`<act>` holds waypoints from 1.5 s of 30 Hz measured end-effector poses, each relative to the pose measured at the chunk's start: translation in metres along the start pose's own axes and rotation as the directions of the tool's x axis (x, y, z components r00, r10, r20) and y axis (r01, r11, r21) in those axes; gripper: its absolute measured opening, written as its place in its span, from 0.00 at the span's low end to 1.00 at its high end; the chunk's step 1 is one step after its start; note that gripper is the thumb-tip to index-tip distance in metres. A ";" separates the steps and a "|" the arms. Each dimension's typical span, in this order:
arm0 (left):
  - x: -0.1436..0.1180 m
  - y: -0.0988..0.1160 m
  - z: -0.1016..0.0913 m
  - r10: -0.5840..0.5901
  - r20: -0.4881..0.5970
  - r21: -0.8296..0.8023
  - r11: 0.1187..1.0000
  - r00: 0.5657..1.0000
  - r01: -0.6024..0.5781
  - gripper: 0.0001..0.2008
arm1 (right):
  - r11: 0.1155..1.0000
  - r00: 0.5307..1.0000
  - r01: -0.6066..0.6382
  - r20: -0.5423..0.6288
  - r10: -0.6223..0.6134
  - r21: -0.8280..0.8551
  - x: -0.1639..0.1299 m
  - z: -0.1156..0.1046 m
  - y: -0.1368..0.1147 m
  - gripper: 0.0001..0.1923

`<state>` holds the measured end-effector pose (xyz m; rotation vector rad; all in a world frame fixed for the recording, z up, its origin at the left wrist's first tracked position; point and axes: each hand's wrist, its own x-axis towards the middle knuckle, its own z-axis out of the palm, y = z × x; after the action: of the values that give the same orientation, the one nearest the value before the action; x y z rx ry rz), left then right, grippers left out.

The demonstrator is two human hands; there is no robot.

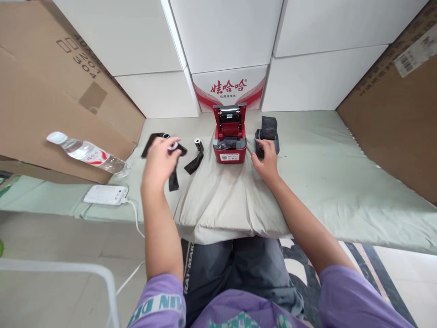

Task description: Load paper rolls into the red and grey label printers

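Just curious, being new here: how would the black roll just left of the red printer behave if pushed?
The black roll could roll or tip, being small and round. Its trailing strip looks thin and bent, so probably floppy.

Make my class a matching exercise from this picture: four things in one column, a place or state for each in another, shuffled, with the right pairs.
1. Left hand
2. Right hand
3. Red machine
4. White power bank

A. Lid raised
B. Joined to a white cable
C. At the dark device
D. Holding a small roll

Pairs: 1-D, 2-C, 3-A, 4-B
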<state>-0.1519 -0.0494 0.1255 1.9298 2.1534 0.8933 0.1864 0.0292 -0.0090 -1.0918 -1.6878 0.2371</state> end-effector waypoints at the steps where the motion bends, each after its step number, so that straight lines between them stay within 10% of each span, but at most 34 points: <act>1: 0.012 -0.014 -0.004 -0.031 -0.037 -0.003 1.000 0.999 0.031 0.21 | 1.000 1.000 0.000 -0.004 0.000 -0.001 0.000 0.000 0.000 0.23; 9: 0.053 -0.078 0.045 -0.259 0.115 0.159 0.958 0.959 0.239 0.25 | 1.000 0.999 -0.008 -0.039 0.009 0.013 0.000 0.001 0.000 0.22; 16: 0.045 0.009 0.042 -0.027 -0.094 0.030 0.999 0.995 0.030 0.23 | 1.000 0.999 -0.019 -0.042 0.019 0.011 -0.001 0.000 0.000 0.22; 21: 0.112 0.080 0.093 0.304 0.334 -0.168 0.951 0.892 -0.261 0.11 | 1.000 0.999 -0.025 -0.022 0.024 -0.009 0.000 0.000 0.001 0.21; 29: 0.153 0.102 0.144 0.195 0.720 -0.085 0.977 0.666 -0.195 0.09 | 0.999 0.998 -0.046 -0.037 0.046 0.008 0.001 -0.002 -0.002 0.21; 37: 0.154 0.104 0.107 0.273 0.663 -0.238 0.960 0.697 -0.149 0.09 | 0.996 0.996 -0.077 -0.030 0.078 0.033 0.003 -0.002 -0.001 0.21; 41: 0.151 0.083 0.045 0.306 0.472 -0.456 0.887 0.827 -0.067 0.15 | 0.997 0.997 -0.060 -0.044 0.062 0.048 0.002 -0.002 0.002 0.21; 45: 0.144 0.043 0.004 0.070 0.269 -0.562 0.821 0.961 0.098 0.24 | 0.997 0.997 -0.043 -0.065 0.048 0.067 0.003 -0.001 0.003 0.20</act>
<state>-0.1391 0.0877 0.1856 1.6080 1.5026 1.0404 0.1887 0.0326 -0.0087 -1.0789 -1.5872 0.2805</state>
